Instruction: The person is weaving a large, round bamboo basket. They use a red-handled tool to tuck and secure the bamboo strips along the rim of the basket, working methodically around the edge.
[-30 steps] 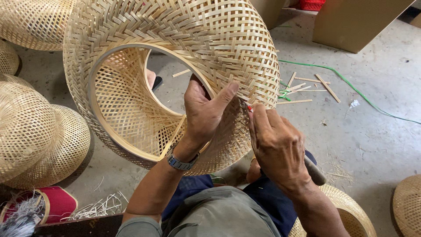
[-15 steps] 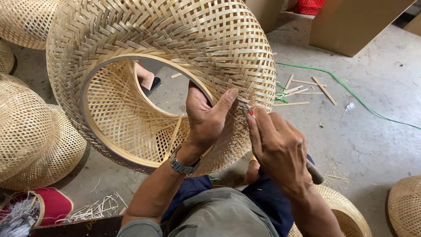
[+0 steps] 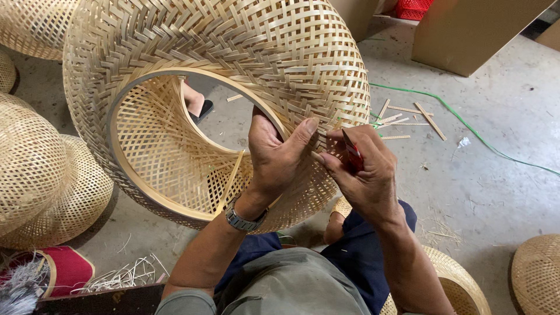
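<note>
Basket (image 3: pixel 233 52) body fully woven, hoop fitted. Left hand (image 3: pixel 277 154) clamped on rim; right hand (image 3: pixel 364 169) pinching red tool (image 3: pixel 352 153) at rim. Judged: edge finishing remains.

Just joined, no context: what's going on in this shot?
A seated person is working on a large woven bamboo shade. The left hand grips its inner ring, thumb over the weave. The right hand holds a small red tool against the strips at the edge. More woven shades sit on the floor, with bamboo offcuts nearby.
</note>
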